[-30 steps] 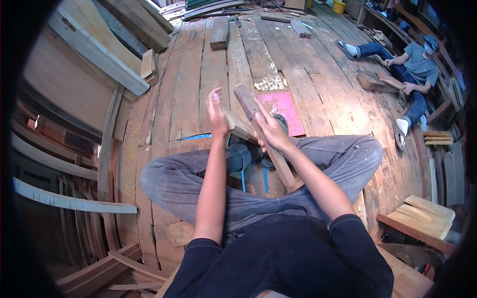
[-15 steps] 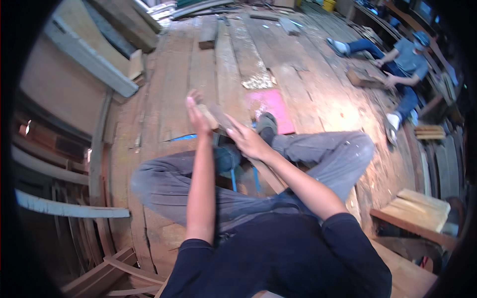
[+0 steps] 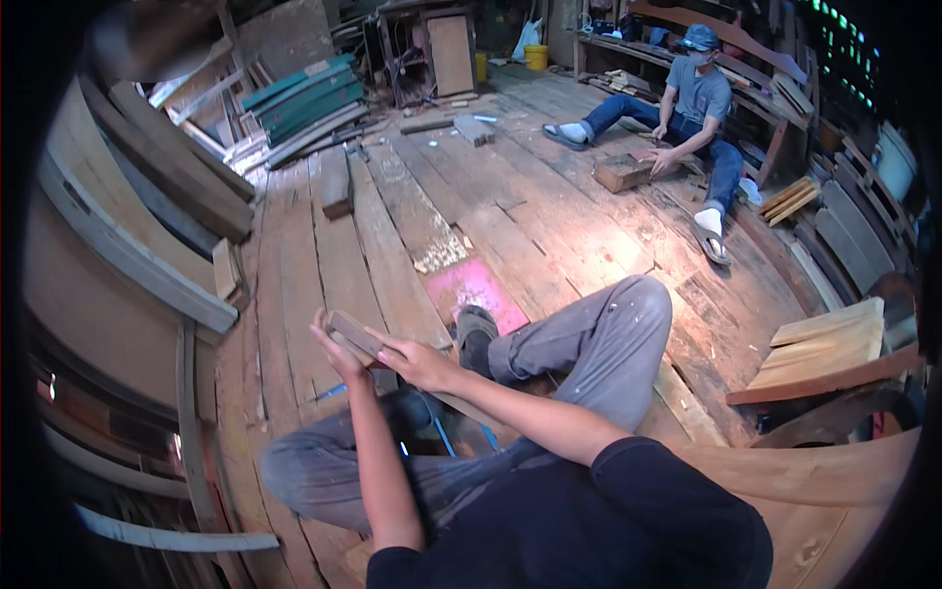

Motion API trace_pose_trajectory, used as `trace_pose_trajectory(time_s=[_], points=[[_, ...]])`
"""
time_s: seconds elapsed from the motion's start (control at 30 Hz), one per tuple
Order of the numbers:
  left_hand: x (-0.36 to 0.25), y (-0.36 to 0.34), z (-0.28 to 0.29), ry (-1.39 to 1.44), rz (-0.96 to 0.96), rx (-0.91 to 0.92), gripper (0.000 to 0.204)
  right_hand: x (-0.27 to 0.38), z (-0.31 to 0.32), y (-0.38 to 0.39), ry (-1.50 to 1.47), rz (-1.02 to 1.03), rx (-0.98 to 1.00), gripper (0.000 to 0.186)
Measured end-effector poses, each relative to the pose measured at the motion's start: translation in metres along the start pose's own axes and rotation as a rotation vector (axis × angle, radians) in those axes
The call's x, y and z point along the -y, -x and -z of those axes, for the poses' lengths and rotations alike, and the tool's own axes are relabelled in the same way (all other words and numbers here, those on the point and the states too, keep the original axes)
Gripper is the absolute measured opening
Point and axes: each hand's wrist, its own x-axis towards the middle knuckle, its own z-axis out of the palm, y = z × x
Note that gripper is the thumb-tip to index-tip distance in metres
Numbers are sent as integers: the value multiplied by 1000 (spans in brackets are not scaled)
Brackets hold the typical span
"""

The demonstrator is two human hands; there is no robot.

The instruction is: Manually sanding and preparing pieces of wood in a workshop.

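Seated with bent legs, I have my left hand (image 3: 341, 351) against the far end of two wooden pieces, a long narrow strip (image 3: 353, 329) on top of a paler piece. My right hand (image 3: 420, 363) grips the strip a little nearer to me, and the strip's near end runs back beneath my forearm. A pink sheet (image 3: 500, 299) lies by my shoe.
A co-worker (image 3: 687, 108) sits at right with a wooden block (image 3: 618, 175). Boards (image 3: 128, 226) lean at left; pale boards (image 3: 810, 348) lie near right. A short beam (image 3: 337, 187), green planks (image 3: 299, 93) and a yellow bucket (image 3: 536, 57) are farther back.
The view has tilted up, showing more of the room's back. My left hand has closed in from beside the pieces onto them, and both hands have moved left with the wood.
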Motion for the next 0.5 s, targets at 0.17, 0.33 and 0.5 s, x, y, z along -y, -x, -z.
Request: trace_pose_trajectory(time_s=[0.17, 0.33, 0.5], points=[[1, 7, 6, -98, -29, 13, 64, 1, 5, 8, 0, -239, 111, 54], [2, 7, -8, -113, -113, -5, 63, -97, 16, 49, 202, -484, 200, 55], [12, -10, 15, -185, -148, -25, 63, 1, 11, 3, -71, -280, 219, 54]])
